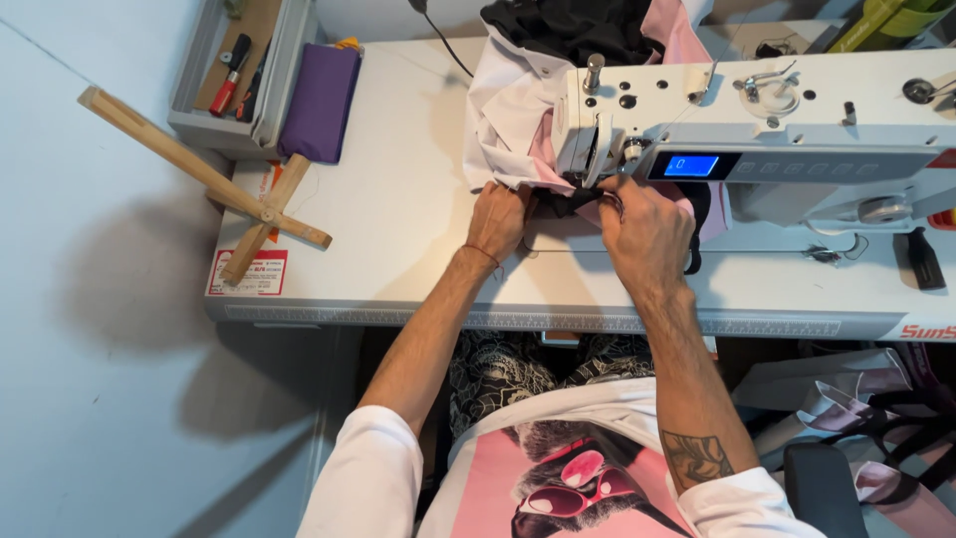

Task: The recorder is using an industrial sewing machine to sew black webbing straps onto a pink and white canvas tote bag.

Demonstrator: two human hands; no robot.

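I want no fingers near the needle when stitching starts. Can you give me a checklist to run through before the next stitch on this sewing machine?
1. Left hand flat on the pink and white fabric, left of the needle area: ok.
2. Right hand grips the black strap by the presser foot: ok.
3. Fingers clear of the needle: cannot tell, they hide it.
4. Strap lined up under the foot: cannot tell.
5. Sewing machine powered, blue display lit: ok.
6. Spare fabric bunched behind the machine head, not flat: not ok.
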